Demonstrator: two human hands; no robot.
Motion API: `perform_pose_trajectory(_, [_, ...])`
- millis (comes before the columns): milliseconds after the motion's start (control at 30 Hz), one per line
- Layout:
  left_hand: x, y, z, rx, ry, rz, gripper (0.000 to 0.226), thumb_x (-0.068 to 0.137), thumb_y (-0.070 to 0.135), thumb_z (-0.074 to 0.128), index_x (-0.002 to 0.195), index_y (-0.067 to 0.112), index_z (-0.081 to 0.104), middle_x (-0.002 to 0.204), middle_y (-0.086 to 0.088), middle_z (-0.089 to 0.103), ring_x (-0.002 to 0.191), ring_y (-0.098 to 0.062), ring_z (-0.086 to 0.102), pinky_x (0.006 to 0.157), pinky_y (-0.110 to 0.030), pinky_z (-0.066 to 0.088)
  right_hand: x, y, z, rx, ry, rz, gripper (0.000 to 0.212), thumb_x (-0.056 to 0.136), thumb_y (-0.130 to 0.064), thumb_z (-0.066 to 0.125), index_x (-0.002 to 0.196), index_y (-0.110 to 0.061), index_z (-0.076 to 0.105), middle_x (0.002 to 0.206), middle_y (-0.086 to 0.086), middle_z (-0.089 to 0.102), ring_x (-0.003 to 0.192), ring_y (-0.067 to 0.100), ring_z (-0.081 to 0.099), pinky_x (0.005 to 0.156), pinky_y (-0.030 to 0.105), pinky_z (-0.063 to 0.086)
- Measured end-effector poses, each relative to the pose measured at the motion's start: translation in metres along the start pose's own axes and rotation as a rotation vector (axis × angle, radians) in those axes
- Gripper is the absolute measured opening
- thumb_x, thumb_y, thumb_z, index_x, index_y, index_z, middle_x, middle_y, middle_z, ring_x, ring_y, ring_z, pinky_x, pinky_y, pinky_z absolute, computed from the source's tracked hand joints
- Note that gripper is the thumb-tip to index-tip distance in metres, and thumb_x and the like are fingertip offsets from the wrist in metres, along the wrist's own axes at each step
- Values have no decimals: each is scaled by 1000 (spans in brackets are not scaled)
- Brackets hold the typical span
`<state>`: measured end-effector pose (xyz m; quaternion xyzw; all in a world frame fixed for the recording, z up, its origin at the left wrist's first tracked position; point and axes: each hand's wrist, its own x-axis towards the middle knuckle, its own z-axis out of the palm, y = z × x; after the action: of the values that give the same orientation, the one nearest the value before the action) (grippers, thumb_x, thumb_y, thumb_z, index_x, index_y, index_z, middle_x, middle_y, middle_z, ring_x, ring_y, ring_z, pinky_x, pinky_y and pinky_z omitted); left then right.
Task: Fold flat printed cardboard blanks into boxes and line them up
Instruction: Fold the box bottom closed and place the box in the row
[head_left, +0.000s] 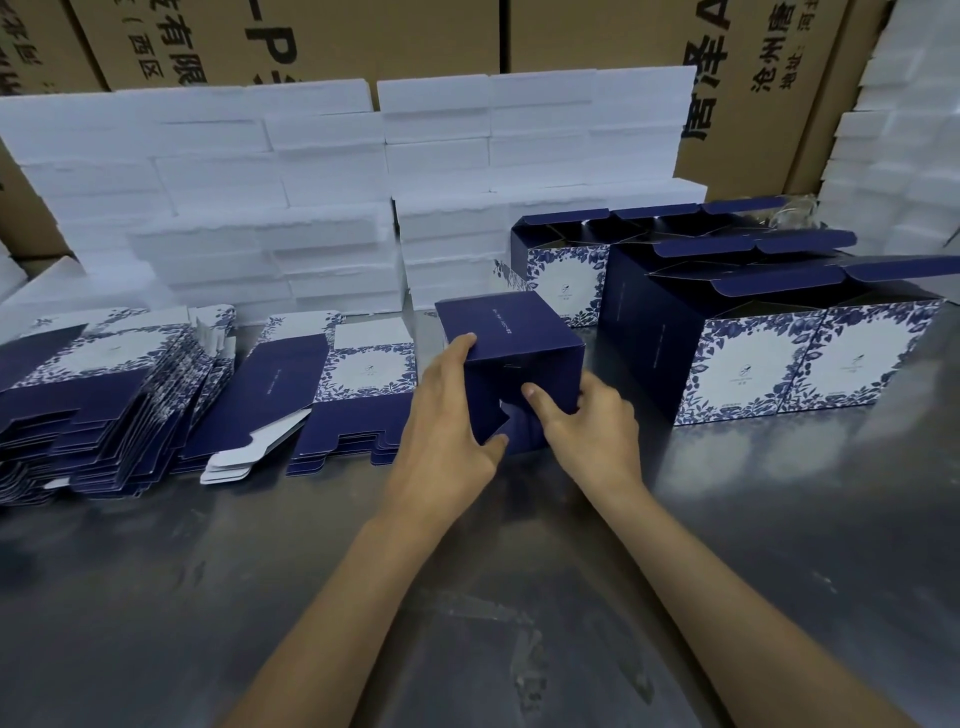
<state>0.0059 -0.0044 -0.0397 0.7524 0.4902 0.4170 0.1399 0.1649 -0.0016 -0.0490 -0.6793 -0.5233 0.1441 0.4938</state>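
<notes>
A dark blue box (511, 332) lies on its side on the metal table (519, 597), its end flaps facing me. My left hand (447, 415) grips its left edge, thumb on the near flap. The fingers of my right hand (587, 421) press on the end flaps from the right. Flat printed blanks lie in two piles: a fanned pile (98, 410) at far left and a smaller pile (353, 395) just left of my hands. Folded boxes (810, 358) with blue floral fronts stand in rows at right, top flaps open.
White foam blocks (322, 197) are stacked along the back of the table, with more (904, 130) at the right edge. Brown shipping cartons (597, 36) with printed lettering stand behind them. Another row of folded boxes (566, 270) stands behind the held box.
</notes>
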Motion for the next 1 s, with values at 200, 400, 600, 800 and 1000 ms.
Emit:
perform_pose_trajectory(200, [3,4,-3,-198,-15,-90,92,81,48,74,150,47,13,155,15,34,139,-5,39,106,-33,43,9,2,-6,197,-171,47,25,81,-49,78,98,-33,68,89,-20,75,93,5,70,87,33,57])
perform_pose_trajectory(400, [16,-1,-7,-534,98,-488,52,94,69,32,141,49,35,131,15,54,123,-12,53,107,-43,42,15,-9,-23,587,-253,148,33,85,-58,73,110,-37,69,108,-21,74,100,-10,68,96,25,50])
perform_pose_trajectory(600, [11,-1,-5,-676,-115,-573,94,69,91,52,147,43,34,148,13,48,135,-12,48,117,-44,33,12,-14,-31,576,-224,167,31,94,-60,59,96,-32,73,104,-17,75,99,1,68,90,25,50])
perform_pose_trajectory(800, [12,18,-21,-684,73,-391,134,46,72,88,150,57,4,154,20,36,136,1,43,117,-34,34,19,-13,-30,757,-197,289,23,94,-25,51,93,-23,74,90,-3,72,81,15,63,74,28,50])
perform_pose_trajectory(1000, [7,38,-30,-657,251,-218,73,84,59,60,148,46,28,115,19,56,90,19,57,67,0,43,23,-7,-36,640,-189,207,31,101,-32,58,129,-30,70,126,-5,72,116,12,67,107,40,51])
